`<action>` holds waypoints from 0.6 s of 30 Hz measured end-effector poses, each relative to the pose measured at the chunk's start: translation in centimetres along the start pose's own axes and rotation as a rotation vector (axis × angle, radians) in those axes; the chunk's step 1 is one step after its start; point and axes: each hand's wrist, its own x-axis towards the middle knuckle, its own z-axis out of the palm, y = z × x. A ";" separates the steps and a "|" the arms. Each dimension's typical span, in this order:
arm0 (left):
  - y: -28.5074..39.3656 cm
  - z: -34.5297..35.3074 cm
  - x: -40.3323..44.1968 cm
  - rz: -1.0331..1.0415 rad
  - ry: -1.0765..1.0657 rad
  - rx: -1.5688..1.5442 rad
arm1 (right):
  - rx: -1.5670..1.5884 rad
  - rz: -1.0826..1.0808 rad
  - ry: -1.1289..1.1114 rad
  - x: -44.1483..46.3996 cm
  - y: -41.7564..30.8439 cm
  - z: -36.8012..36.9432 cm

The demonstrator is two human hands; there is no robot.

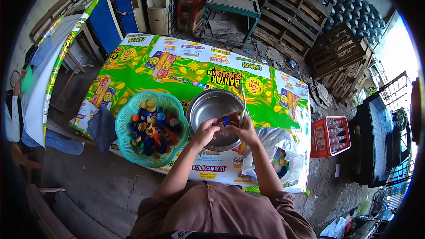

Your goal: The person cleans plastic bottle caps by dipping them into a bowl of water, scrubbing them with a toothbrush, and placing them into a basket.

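Observation:
Both of my hands meet over a round metal pot (197, 113). A blue bottle cap (225, 121) sits between my fingertips. My left hand (205, 132) is closed, its fingers pinched at the cap's near left side. My right hand (243, 131) is closed too, with fingertips touching the cap. A thin, curved metal utensil (243, 102) stands up from my right hand; its lower end is hidden there. On the left, a turquoise basket (121, 126) holds many mixed-colour bottle caps (155, 128). At my right forearm lies a white plastic bag (274, 141) with more caps inside.
A green printed sheet (177, 73) covers the table. A dark cloth (102, 124) hangs at its left edge. To the right stands a red crate (325, 137) of bottles. Behind are a small teal-framed table (232, 4) and wooden pallets (292, 13).

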 end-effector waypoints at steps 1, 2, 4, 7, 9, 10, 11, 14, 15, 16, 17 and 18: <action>-0.2 -0.1 0.1 0.001 0.002 0.000 | -0.035 0.028 -0.008 0.0 -0.2 -0.1; -0.3 -0.2 0.2 -0.030 0.002 -0.035 | -0.069 0.056 -0.015 0.0 -0.3 0.0; -0.4 -0.1 0.4 -0.060 0.000 -0.069 | -0.106 0.052 -0.014 0.2 -0.6 0.0; -0.7 0.1 0.6 -0.069 0.003 -0.107 | -0.150 0.056 -0.009 0.1 -0.8 -0.2; -0.7 0.1 0.7 -0.112 0.004 -0.111 | -0.156 0.067 -0.007 0.0 -0.8 -0.1; -0.7 0.2 0.7 -0.112 0.004 -0.112 | -0.117 0.061 0.003 -0.1 -0.8 -0.1; -0.6 0.2 0.6 -0.118 -0.001 -0.125 | -0.077 0.053 0.014 -0.1 -0.8 0.0; -0.1 0.4 0.6 -0.151 -0.002 -0.177 | -0.094 0.012 -0.012 -0.1 -0.7 -0.2; 0.0 0.4 0.6 -0.179 0.005 -0.217 | -0.094 0.012 -0.012 0.0 -0.8 -0.2; -0.1 0.4 0.6 -0.178 0.005 -0.218 | -0.123 0.008 -0.031 0.1 -0.8 -0.3; -0.2 0.4 0.7 -0.194 0.009 -0.267 | -0.152 0.003 -0.049 0.2 -0.8 -0.3; -0.3 0.4 0.8 -0.209 0.012 -0.316 | -0.152 0.002 -0.049 0.3 -0.7 -0.4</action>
